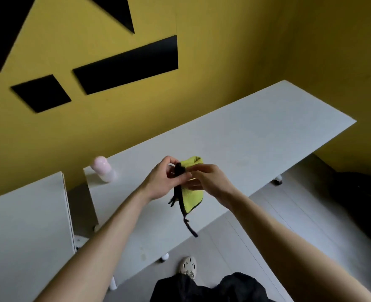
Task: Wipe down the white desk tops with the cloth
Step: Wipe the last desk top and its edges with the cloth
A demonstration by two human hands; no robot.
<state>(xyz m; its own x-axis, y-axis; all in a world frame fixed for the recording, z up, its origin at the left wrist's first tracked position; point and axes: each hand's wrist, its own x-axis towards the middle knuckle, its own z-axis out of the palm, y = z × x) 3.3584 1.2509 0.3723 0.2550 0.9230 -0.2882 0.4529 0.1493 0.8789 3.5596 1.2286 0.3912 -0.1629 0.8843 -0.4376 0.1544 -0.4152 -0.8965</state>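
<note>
1. Both forearms (106,234) are bare along their whole visible length, with no sleeve covering them.
2. The left hand (162,179) and the right hand (206,177) are bare as well.
3. A loose black garment (213,288) covers the legs; its fabric is creased and falls in soft folds.
4. One foot wears an off-white clog (188,267) with oval holes across its rounded toe. Small trinkets sit near its top, too blurred to make out. It stands on the floor (289,214) just beside the near edge of the tabletop (245,131).
</note>
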